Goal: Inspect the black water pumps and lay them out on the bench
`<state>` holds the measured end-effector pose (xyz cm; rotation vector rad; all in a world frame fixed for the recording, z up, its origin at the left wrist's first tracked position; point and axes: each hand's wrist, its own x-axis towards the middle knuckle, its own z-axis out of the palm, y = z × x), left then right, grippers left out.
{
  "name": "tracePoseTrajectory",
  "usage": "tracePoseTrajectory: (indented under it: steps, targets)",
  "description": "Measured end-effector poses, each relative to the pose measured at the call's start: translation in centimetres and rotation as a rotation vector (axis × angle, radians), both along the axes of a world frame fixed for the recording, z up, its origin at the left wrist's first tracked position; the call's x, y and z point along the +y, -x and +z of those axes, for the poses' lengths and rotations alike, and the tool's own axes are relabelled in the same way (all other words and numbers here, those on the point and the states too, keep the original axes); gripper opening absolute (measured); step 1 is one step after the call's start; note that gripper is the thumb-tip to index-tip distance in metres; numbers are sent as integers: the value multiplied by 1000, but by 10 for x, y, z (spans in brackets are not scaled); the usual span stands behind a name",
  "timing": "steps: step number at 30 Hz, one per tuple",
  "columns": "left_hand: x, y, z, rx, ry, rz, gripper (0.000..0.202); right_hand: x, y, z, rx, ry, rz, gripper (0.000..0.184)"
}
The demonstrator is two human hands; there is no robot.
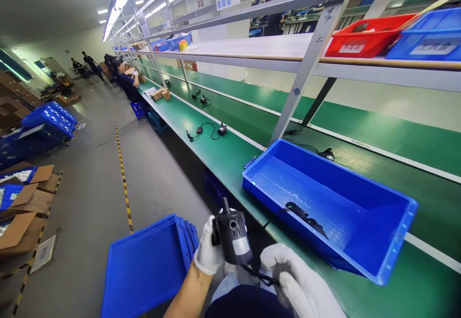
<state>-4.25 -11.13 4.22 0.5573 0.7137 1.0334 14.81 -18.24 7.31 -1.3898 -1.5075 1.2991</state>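
Note:
In the head view, a black pump (234, 238) with a pipe stub on top and a pale label on its side is held up in front of my body. My white-gloved left hand (210, 250) grips it from the left. A black cable (260, 275) leaves the pump's lower end and runs into my right hand (293, 275), also gloved, whose fingers are curled around it. Just beyond, a large blue bin (324, 174) rests on the green bench, with black parts and a cord (304, 217) lying inside.
Along the green bench (176, 121) lie more corded black pumps (222, 129). Stacked blue crates (144, 265) stand on the floor at my left. Red (363, 37) and blue (428, 34) bins sit on the shelf above. A person (127, 85) sits farther down the line.

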Motion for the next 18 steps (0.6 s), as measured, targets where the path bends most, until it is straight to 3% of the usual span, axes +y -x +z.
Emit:
tracePoseTrajectory:
  steps: [3, 6, 8, 11, 14, 18]
  targets:
    - [-11, 14, 11, 350, -286, 58, 74, 1, 0, -9, 137, 37, -1, 55]
    - [-20, 20, 18, 707, -684, 138, 87, 6, -1, -13, 269, 51, 47, 65]
    - [-23, 20, 17, 902, -932, 202, 97, 10, -2, -9, 313, 60, 55, 70]
    - [-21, 15, 13, 1040, -1216, 277, 104, 13, -5, 3, 311, 102, 35, 71]
    - [-17, 9, 11, 1117, -1371, 331, 106, 13, -9, 12, 306, 120, 20, 68]
    - [-15, 5, 12, 1183, -1330, 256, 108, 13, -12, 10, 376, 129, 36, 65]
